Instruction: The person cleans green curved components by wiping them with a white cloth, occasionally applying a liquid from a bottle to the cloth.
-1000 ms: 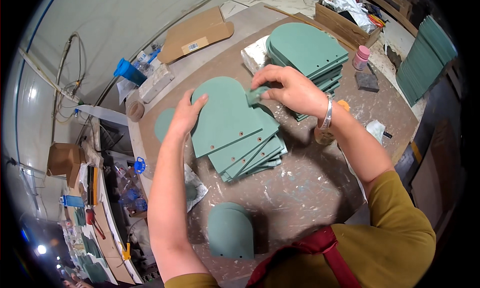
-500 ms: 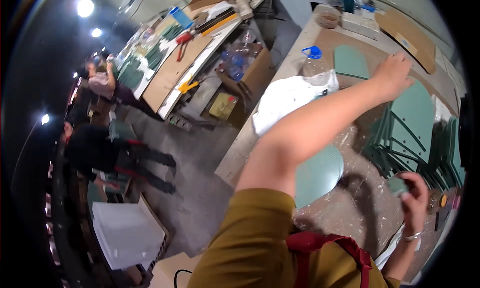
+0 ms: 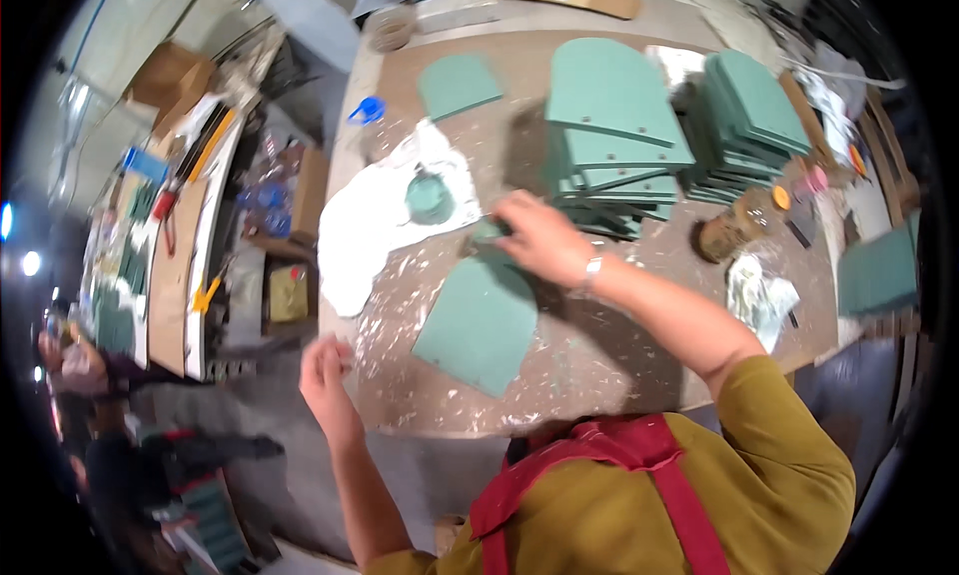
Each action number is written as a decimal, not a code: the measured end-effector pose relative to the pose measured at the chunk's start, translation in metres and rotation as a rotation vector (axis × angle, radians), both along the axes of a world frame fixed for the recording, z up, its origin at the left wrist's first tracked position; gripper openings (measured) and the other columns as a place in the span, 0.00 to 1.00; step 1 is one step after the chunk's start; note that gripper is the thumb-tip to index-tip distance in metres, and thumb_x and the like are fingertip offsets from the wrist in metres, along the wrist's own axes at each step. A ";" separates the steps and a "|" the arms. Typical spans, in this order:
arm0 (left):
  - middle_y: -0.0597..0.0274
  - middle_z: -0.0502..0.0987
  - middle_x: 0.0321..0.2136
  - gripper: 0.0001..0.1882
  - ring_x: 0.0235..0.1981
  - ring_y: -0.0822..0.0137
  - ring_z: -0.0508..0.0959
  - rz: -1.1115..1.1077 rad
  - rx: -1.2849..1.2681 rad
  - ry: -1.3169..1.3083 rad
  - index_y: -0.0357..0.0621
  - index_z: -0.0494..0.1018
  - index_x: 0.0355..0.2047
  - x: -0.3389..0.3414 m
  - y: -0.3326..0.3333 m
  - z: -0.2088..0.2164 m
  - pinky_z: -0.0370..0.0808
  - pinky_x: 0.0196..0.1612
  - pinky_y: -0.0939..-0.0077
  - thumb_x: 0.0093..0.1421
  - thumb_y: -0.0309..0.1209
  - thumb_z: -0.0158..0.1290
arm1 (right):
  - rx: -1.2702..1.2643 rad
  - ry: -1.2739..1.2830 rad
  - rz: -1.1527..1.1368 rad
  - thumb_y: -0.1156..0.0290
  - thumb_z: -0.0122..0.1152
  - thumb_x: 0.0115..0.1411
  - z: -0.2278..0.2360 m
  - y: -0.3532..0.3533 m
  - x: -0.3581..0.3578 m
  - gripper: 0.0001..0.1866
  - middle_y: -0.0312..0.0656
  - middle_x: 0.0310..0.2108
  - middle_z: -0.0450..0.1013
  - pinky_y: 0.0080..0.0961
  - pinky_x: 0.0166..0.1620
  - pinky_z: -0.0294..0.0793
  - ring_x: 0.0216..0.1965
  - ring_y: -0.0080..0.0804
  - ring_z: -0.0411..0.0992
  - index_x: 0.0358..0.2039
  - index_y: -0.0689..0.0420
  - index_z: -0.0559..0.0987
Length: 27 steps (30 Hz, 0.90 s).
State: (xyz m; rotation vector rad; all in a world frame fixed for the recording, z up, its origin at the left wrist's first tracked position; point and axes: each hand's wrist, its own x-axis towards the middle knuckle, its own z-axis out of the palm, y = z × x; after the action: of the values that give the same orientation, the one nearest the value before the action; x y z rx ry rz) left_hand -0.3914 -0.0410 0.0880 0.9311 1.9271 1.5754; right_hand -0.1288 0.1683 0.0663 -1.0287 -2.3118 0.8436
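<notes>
My right hand (image 3: 547,237) is closed on a small green-stained block (image 3: 487,231), perhaps a sponge; its lower part is blurred. It hovers at the far edge of a green panel with a rounded end (image 3: 481,325), which lies flat on the table. Beyond the table's left edge, my left hand (image 3: 328,380) hangs with loosely bent fingers and nothing visible in them. A small round tub of green paint (image 3: 430,199) stands on a crumpled white cloth (image 3: 375,225), left of my right hand. A single green panel (image 3: 458,83) lies farther back.
Stacked green panels (image 3: 614,105) stand at the back, with another stack (image 3: 754,105) to their right. Right of these are a plastic bottle (image 3: 741,225) of brown liquid and a crumpled rag (image 3: 759,297). A cardboard box (image 3: 308,190) holds bottles. Two people are at far left.
My left hand has left the panel stack and swung to the table's left edge. My right hand has brought the block over to the near panel. The view has turned rightward.
</notes>
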 end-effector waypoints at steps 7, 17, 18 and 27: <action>0.63 0.75 0.32 0.11 0.33 0.74 0.73 -0.209 -0.068 -0.124 0.35 0.72 0.42 0.040 0.005 -0.032 0.68 0.37 0.81 0.66 0.29 0.46 | 0.127 -0.034 -0.068 0.70 0.61 0.54 -0.053 0.016 -0.034 0.17 0.53 0.43 0.66 0.40 0.48 0.70 0.46 0.53 0.67 0.42 0.59 0.68; 0.62 0.75 0.32 0.10 0.34 0.74 0.73 -0.280 -0.016 -0.228 0.34 0.72 0.44 0.045 0.030 -0.035 0.69 0.37 0.82 0.66 0.27 0.46 | 0.687 -0.119 -0.694 0.70 0.66 0.48 0.107 -0.068 0.219 0.20 0.43 0.43 0.69 0.36 0.44 0.74 0.43 0.44 0.70 0.44 0.54 0.74; 0.62 0.75 0.32 0.10 0.34 0.75 0.73 -0.311 -0.031 -0.236 0.35 0.72 0.44 0.059 0.039 -0.033 0.69 0.37 0.82 0.66 0.27 0.46 | 0.699 -0.179 -0.820 0.67 0.66 0.50 0.117 -0.066 0.240 0.20 0.43 0.45 0.69 0.36 0.45 0.74 0.43 0.45 0.70 0.45 0.53 0.74; 0.63 0.77 0.33 0.11 0.33 0.74 0.75 -0.567 -0.057 -0.001 0.38 0.73 0.44 0.176 0.051 -0.011 0.69 0.37 0.80 0.66 0.29 0.47 | 0.415 -0.146 -0.497 0.76 0.58 0.52 0.079 -0.037 0.331 0.08 0.45 0.34 0.68 0.37 0.39 0.73 0.36 0.47 0.72 0.34 0.57 0.73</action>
State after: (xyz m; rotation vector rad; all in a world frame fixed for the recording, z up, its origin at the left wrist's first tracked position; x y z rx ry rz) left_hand -0.2151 0.0104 0.0774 1.3053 1.5086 1.1772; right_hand 0.2020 0.1316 0.1450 -1.4089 -2.0694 0.0921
